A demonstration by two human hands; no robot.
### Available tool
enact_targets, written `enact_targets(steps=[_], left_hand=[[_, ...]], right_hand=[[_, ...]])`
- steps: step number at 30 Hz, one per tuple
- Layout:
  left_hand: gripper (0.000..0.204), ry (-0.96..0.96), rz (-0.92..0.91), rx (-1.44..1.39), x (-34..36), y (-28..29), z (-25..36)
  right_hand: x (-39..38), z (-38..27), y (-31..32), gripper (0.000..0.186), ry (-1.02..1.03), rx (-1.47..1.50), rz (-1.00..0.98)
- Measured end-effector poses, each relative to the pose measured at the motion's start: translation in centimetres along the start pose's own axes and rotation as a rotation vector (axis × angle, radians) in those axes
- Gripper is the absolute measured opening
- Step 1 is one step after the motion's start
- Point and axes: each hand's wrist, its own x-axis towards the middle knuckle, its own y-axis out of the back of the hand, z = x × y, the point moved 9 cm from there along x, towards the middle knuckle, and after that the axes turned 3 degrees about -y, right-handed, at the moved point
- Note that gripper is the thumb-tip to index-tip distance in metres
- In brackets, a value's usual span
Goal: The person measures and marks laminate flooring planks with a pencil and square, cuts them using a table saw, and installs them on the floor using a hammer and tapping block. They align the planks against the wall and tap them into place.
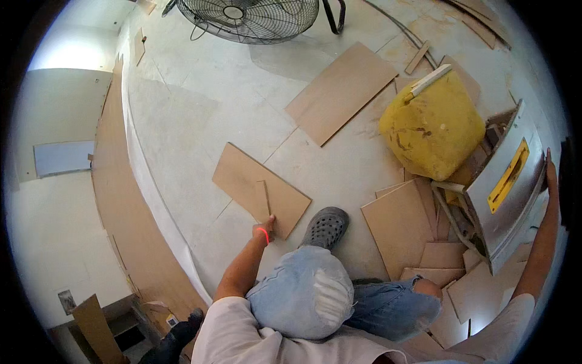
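A thin wooden strip (262, 197) lies slantwise over a tan rectangular board (242, 173) on the floor. At the strip's near end my left hand (265, 228), with a red band at the wrist, is closed round it. Far to the right, my right hand (550, 176) rests with straightened fingers along the outer edge of a table saw (515, 142). The saw's grey metal top has a yellow insert plate (508, 176). Part of my right hand is hard to make out against the dark rim.
A yellow plastic container (433, 124) stands beside the saw. Offcut boards (400, 224) pile up below it, and a larger board (342, 91) lies beyond. A black floor fan (242, 18) is at the far side. Long brown panelling (130, 182) runs along the left; another person's shoe (195, 316) shows lower left.
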Motion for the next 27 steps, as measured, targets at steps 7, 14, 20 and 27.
enact_targets(steps=[7, 14, 20, 27], left_hand=[[0.064, -0.021, -0.011, -0.260, 5.2, 0.1, 5.8], [0.071, -0.077, -0.403, 0.080, 7.5, -10.1, 11.6], [0.068, -0.399, -0.510, 0.434, -3.6, -21.2, 21.7], [0.065, -0.731, -0.647, 0.682, -18.6, -26.6, 25.2]], right_hand=[[-5.8, -0.9, 1.1, 0.082, -0.311, -0.013, 0.251], [-31.2, -5.2, 0.5, 0.034, 0.080, 0.818, 0.818], [-60.1, 2.1, -12.5, 0.040, -0.631, 0.471, 0.737], [-91.7, 4.8, -22.9, 0.037, -1.119, 0.263, 0.548]])
